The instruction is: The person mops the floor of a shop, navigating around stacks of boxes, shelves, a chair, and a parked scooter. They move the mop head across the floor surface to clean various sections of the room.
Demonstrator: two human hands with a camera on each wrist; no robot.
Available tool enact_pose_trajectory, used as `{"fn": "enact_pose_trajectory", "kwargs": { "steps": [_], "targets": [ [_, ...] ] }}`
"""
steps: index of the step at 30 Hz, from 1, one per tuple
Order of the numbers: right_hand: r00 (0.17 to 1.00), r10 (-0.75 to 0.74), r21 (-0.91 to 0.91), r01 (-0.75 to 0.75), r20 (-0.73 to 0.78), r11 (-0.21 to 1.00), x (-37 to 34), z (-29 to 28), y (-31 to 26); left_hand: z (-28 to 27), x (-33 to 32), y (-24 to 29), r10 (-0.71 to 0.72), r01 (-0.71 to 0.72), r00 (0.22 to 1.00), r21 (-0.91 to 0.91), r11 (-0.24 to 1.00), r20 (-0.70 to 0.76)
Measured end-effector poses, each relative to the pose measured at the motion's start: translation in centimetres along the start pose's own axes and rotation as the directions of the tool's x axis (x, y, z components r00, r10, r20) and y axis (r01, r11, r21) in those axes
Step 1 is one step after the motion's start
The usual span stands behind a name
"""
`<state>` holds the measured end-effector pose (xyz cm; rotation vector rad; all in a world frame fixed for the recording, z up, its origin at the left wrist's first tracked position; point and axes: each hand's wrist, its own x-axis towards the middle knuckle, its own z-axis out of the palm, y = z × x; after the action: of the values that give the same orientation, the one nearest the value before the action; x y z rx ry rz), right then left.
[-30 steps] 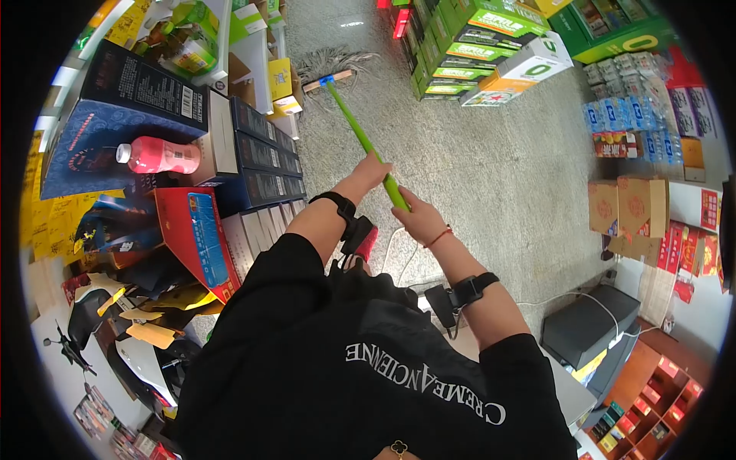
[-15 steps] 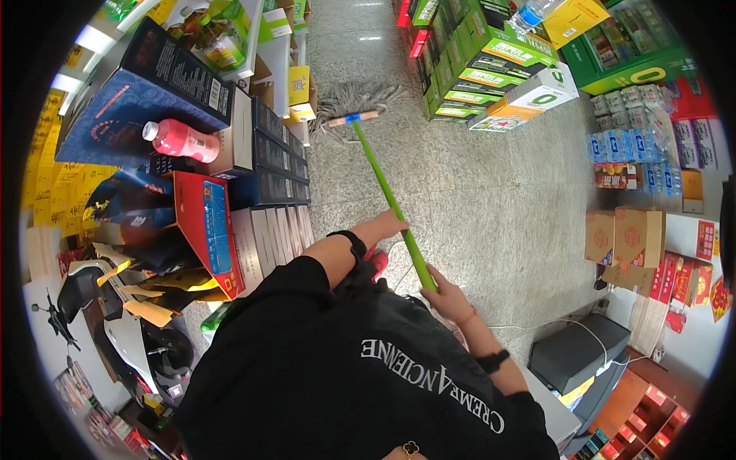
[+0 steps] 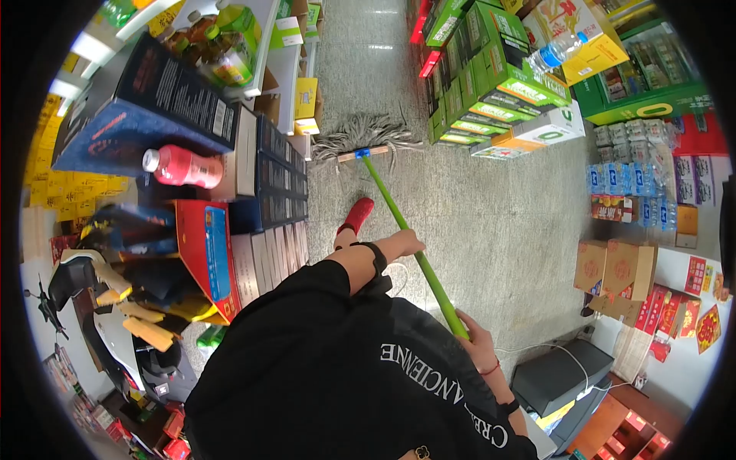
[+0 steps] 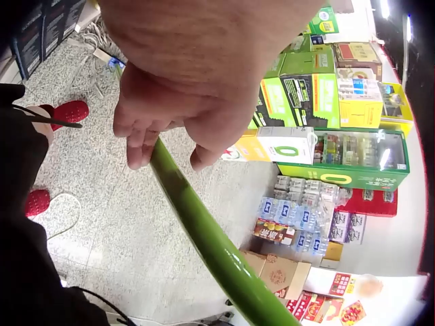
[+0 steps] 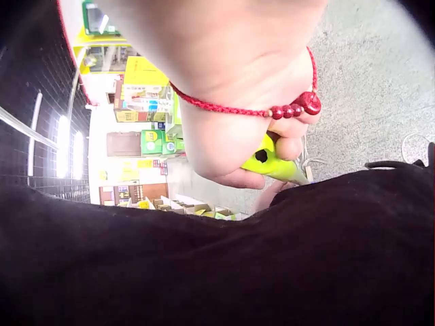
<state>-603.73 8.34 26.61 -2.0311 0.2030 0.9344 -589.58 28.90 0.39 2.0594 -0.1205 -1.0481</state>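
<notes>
A mop with a long green handle point(image 3: 389, 198) slants across the head view. Its grey string head point(image 3: 364, 132) lies spread on the floor, below a wooden bar with a blue clip point(image 3: 363, 154). Partway along the handle, my left hand point(image 3: 406, 242) grips it, and the left wrist view shows curled fingers point(image 4: 139, 139) around the green shaft. My right hand point(image 3: 480, 349) holds the handle's upper end, near my body. In the right wrist view, the handle end point(image 5: 268, 159) with a dark hole shows between the fingers, under a red beaded bracelet.
Dark boxes point(image 3: 280, 172) and a pink bottle point(image 3: 184, 167) line the left side. Stacked green cartons point(image 3: 491, 84) stand ahead on the right. Packs of bottled water point(image 3: 621, 178) and cardboard boxes point(image 3: 606, 268) sit along the right. My red shoe point(image 3: 357, 215) is on the floor.
The mop head has come closer to my body and shifted right. Both hands have moved down and right in the head view, still gripping the handle. A red shoe has come into fuller view.
</notes>
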Motion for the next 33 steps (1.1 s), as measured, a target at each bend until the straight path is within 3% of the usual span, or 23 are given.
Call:
{"fn": "enact_pose_trajectory", "kwargs": {
  "steps": [2, 3, 6, 8, 10, 12, 17, 19, 23, 25, 26, 29, 31, 33],
  "targets": [
    [0.988, -0.138, -0.139, 0.126, -0.076, 0.982, 3.7, -0.5, -1.4, -3.2, 1.5, 0.2, -0.027, 0.029, 0.998, 0.021, 0.999, -0.064],
    [0.987, -0.142, -0.139, 0.13, -0.078, 0.982, 5.8, -0.8, -2.6, -5.2, 2.2, 0.2, -0.057, 0.062, 0.99, 0.038, 0.997, -0.125],
    [1.0, -0.01, -0.152, 0.007, -0.022, 0.988, 13.2, -1.6, -7.6, -12.9, 5.6, -0.3, -0.067, 0.07, 0.989, 0.02, 0.997, -0.129],
    [0.996, -0.083, -0.185, 0.074, -0.04, 0.98, 18.8, -1.6, -11.0, -16.5, 9.4, -2.5, -0.105, 0.097, 0.98, -0.055, 0.994, -0.168],
    [0.996, -0.089, -0.255, 0.087, 0.005, 0.963, 24.2, -2.0, -14.7, -22.3, 9.2, -0.7, -0.193, 0.173, 0.954, -0.104, 0.979, -0.23],
    [0.986, -0.169, -0.267, 0.166, 0.011, 0.949, 29.5, -2.3, -17.1, -26.5, 11.3, -1.4, -0.16, 0.147, 0.943, -0.067, 0.987, -0.291],
    [0.973, -0.227, -0.21, 0.229, 0.032, 0.95, 38.3, -4.3, -21.8, -32.9, 14.4, -0.8, -0.122, 0.122, 0.893, -0.028, 0.992, -0.432],
    [0.974, -0.221, -0.224, 0.224, 0.041, 0.948, 38.5, -5.0, -22.5, -34.3, 14.2, 0.4, -0.173, 0.107, 0.906, -0.185, 0.977, -0.386],
    [0.984, -0.158, -0.329, 0.175, 0.076, 0.928, 36.9, -5.5, -21.1, -31.8, 15.7, -0.5, -0.159, 0.073, 0.906, -0.226, 0.971, -0.392],
    [0.983, -0.157, -0.347, 0.182, 0.099, 0.92, 35.0, -5.4, -19.1, -28.6, 16.4, -1.9, -0.076, -0.002, 0.849, -0.146, 0.989, -0.523],
    [0.983, -0.156, -0.349, 0.18, 0.097, 0.92, 33.6, -5.5, -18.2, -27.4, 15.9, -1.7, -0.074, -0.004, 0.849, -0.147, 0.989, -0.522],
    [0.989, -0.086, -0.291, 0.117, 0.117, 0.949, 28.3, -6.3, -16.4, -23.1, 14.4, -0.5, -0.143, 0.042, 0.899, -0.242, 0.969, -0.415],
    [0.992, -0.066, -0.282, 0.094, 0.105, 0.955, 24.7, -7.3, -14.5, -20.1, 14.4, 0.0, -0.089, 0.062, 0.986, -0.186, 0.981, -0.143],
    [0.995, -0.044, -0.269, 0.066, 0.087, 0.961, 21.1, -8.6, -12.0, -18.3, 12.2, 3.9, -0.176, 0.187, 0.982, -0.222, 0.957, 0.07]
  ]
}}
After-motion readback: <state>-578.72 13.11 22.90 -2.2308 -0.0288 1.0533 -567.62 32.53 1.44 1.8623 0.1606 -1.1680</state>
